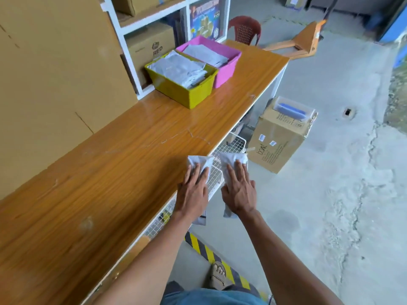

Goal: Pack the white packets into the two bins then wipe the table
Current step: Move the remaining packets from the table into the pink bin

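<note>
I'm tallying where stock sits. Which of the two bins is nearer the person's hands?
The yellow-green bin. It stands closer along the table to both hands than the pink bin, which sits just behind it, touching its far side.

Around you: storage and floor clutter.
You see a red chair (244,29) past a white shelf (114,25) holding boxes (152,46), a carton (279,137) on the floor, an orange pallet jack (297,45) beyond.
</note>
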Motion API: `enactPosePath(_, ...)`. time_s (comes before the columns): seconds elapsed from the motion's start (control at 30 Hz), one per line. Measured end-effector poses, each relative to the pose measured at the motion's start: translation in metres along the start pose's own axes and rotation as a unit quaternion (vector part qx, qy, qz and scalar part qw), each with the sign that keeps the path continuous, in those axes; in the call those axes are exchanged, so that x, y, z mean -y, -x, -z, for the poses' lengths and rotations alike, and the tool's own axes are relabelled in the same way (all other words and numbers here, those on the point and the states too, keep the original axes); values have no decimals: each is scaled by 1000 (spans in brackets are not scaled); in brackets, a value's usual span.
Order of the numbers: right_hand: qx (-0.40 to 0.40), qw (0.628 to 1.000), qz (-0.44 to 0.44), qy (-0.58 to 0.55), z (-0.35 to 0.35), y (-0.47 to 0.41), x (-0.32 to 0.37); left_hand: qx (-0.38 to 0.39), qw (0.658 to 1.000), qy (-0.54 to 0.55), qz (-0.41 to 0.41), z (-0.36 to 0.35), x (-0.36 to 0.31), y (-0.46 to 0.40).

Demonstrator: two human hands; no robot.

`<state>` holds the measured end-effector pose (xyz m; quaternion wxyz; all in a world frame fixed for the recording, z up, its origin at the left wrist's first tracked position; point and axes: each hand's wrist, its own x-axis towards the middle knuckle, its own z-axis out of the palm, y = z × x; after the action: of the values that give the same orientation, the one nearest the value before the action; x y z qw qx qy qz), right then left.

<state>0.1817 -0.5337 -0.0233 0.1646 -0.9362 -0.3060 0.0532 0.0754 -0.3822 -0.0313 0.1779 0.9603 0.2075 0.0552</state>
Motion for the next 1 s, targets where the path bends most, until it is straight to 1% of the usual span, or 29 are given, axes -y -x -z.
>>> enactPosePath(0.17,-8,999,-44,4,13,-13,-68,32,998,4,-45,-25,-62,-47)
enactPosePath(0.33,-27,995,-99,2,30,-43,-121,57,995,10,-76,-47,-105,-103)
enactPosePath(0.53,-41,992,-122,10,45,-101,-171,72,992,19,-103,-70,-144,-190)
enactPosePath(0.8,-59,989,-131,31,82,-240,-243,68,986,50,-141,-100,-186,-354)
enactPosePath(1.0,-94,988,-117,25,128,-364,-282,6,985,88,-150,-100,-211,-479)
